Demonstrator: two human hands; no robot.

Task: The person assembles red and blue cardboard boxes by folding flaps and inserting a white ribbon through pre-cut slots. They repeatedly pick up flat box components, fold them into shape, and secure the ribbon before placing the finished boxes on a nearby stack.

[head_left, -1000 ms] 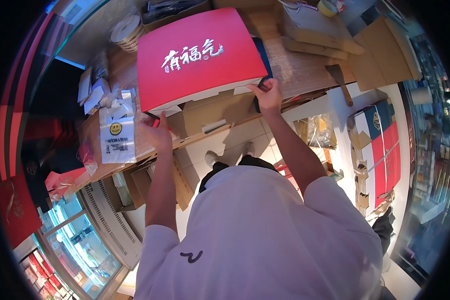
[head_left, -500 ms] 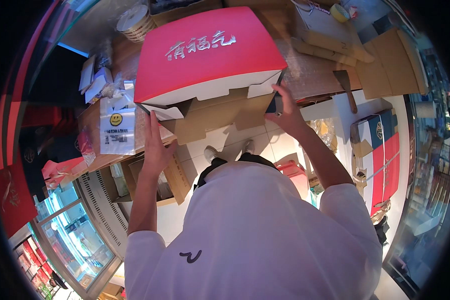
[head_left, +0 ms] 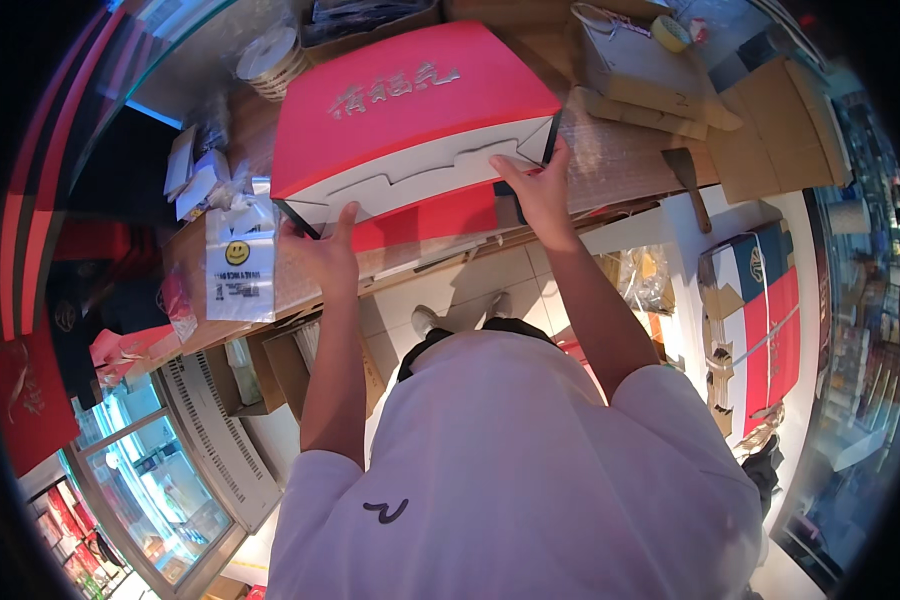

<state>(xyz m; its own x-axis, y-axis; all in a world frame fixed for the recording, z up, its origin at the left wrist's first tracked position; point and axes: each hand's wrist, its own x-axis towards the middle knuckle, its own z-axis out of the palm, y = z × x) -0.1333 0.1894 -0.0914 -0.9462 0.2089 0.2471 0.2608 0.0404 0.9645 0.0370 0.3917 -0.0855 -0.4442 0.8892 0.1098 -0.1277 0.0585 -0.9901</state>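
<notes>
A red gift box [head_left: 410, 95] with silver lettering on top sits on the wooden table in front of me. Its near side shows a white face with a notched cut line across it. Below that face lies a red panel [head_left: 430, 222]; whether it belongs to the box I cannot tell. At the box's near left corner, my left hand [head_left: 322, 255] grips with the thumb on the white face and the fingers round the side, partly hidden. My right hand [head_left: 540, 198] holds the near right corner, its thumb pressed on the white face and its fingers at the black side edge.
Left of the box lie a clear plastic bag with a yellow smiley [head_left: 238, 265] and small white boxes [head_left: 195, 185]. A roll of ribbon [head_left: 268, 55] stands behind. To the right are a scraper [head_left: 688, 188], flattened cardboard [head_left: 780, 130] and a tape roll [head_left: 670, 35]. Strapped cartons [head_left: 760, 320] stand further right.
The brown flap that hung from the box's near side no longer hangs down; a white face shows there now. My right hand has shifted left and up, my left hand slightly right.
</notes>
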